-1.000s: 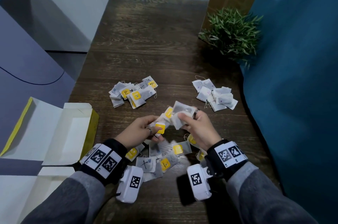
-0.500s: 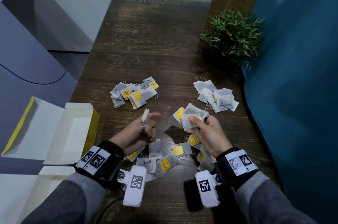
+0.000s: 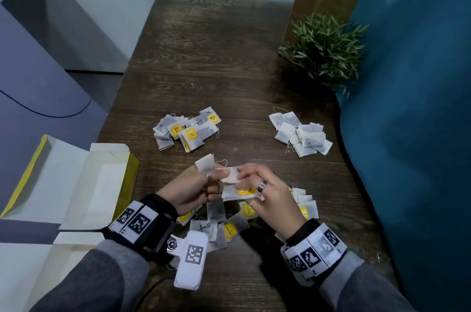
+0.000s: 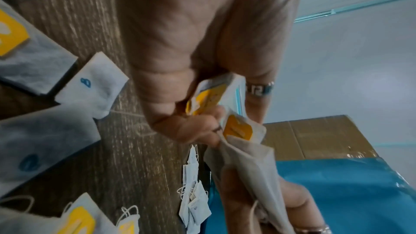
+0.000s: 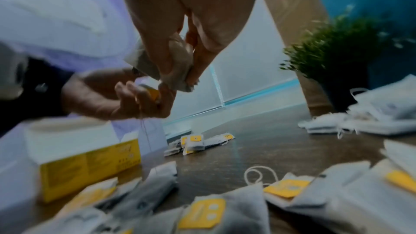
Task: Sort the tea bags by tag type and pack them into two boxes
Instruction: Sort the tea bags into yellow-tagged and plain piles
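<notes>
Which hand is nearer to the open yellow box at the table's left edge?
Left. The left hand holds tea bags just right of the open yellow box. The right hand is farther right, beyond the left hand, also gripping tea bags.

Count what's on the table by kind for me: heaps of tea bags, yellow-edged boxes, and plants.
Tea bag heaps: 3 (yellow-tag heap, tagless heap, unsorted heap under the hands)
Yellow-edged open box: 1
Potted plant: 1
Total: 5
</notes>
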`<action>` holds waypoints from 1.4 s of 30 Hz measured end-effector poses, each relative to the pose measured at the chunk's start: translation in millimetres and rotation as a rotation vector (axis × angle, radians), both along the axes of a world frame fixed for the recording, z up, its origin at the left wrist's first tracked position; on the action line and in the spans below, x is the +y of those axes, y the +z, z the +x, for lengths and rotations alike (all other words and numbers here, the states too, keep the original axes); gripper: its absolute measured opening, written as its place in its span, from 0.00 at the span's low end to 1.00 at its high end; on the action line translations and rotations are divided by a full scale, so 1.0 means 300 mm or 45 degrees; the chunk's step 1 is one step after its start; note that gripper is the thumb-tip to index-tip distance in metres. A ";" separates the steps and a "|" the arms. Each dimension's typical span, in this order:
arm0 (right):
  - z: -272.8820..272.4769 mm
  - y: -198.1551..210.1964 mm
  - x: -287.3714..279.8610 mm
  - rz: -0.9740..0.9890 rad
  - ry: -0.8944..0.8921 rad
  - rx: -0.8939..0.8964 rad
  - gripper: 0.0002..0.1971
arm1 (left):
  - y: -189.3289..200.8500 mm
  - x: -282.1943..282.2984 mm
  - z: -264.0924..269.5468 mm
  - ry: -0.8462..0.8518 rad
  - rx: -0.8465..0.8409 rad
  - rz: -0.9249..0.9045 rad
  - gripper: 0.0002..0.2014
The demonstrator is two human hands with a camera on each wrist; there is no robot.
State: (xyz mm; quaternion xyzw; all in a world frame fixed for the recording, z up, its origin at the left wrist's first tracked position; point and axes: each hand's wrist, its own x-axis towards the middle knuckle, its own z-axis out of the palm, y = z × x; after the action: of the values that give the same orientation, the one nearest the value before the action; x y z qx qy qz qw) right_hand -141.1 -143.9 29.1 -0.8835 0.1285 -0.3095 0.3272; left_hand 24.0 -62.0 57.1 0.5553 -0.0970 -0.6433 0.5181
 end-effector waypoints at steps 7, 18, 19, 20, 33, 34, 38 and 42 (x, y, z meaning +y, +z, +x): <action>-0.025 0.003 -0.007 0.228 -0.188 -0.003 0.12 | -0.012 0.006 0.027 0.044 -0.248 0.035 0.07; 0.037 0.062 -0.018 1.640 -0.267 0.053 0.09 | -0.011 0.006 -0.002 0.172 0.102 -0.004 0.05; 0.044 0.059 -0.016 1.657 -0.271 0.055 0.10 | -0.010 0.008 -0.005 0.157 0.113 -0.027 0.05; 0.050 0.053 -0.013 1.670 -0.270 0.052 0.10 | -0.011 0.008 -0.008 0.142 0.107 -0.050 0.04; 0.061 0.037 -0.006 1.602 -0.321 0.061 0.09 | -0.035 0.014 0.019 0.047 -0.136 -0.078 0.14; 0.066 0.035 -0.008 1.582 -0.380 0.017 0.07 | -0.038 0.016 0.022 0.052 -0.136 -0.076 0.14; 0.085 0.038 -0.023 1.513 -0.584 -0.146 0.05 | -0.045 0.029 0.035 0.103 -0.159 -0.078 0.14; 0.112 0.059 -0.034 1.400 -0.484 -0.057 0.03 | -0.046 0.041 0.053 0.155 -0.175 -0.070 0.12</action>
State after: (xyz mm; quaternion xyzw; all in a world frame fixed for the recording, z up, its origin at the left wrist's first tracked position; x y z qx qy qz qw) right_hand -107.5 -154.3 46.8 -0.5385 0.4197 -0.2692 0.6793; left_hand 40.0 -49.7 43.3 0.5884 -0.1161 -0.5681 0.5635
